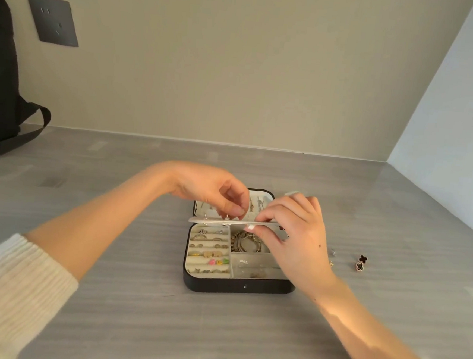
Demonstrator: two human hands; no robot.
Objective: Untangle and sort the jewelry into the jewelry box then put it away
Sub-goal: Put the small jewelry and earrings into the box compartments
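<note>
Both hands are in over the jewelry box (238, 287), which lies open on the grey bench (134, 313) right in front of me. My right grip (296, 235) pinches the right end of the pale panel (215, 221), thumb below and fingers curled over the top, holding it level above the hinge line. My left grip (212, 190) comes in from the other side, thumb and fingertips pressed together on a tiny stud (241, 217) at the panel's top face. My fingertips cover nearly all of that stud, so I can't make out its shape. A couple more pins stand up further left along the panel.

Below the panel, the left rows hold rings (210, 242) and some small coloured pieces (219, 261). Bracelets (242, 240) are coiled in the upper right compartment. My right wrist hides the box's right edge, and the bits in the lower right compartments are too faint to name. The lid (265, 191) lies flat behind, mostly blocked by my hands, with thin chains showing in it.

On the bench to the right sit two dark clover earrings (361, 262), and nearer my wrist a few tiny glinting pieces (333, 252), too small to tell. A black bag (0, 75) is cut off at the left edge, with a dark wall socket (52, 20) beside it. My cream sleeve (9, 289) runs out of the lower left corner.
</note>
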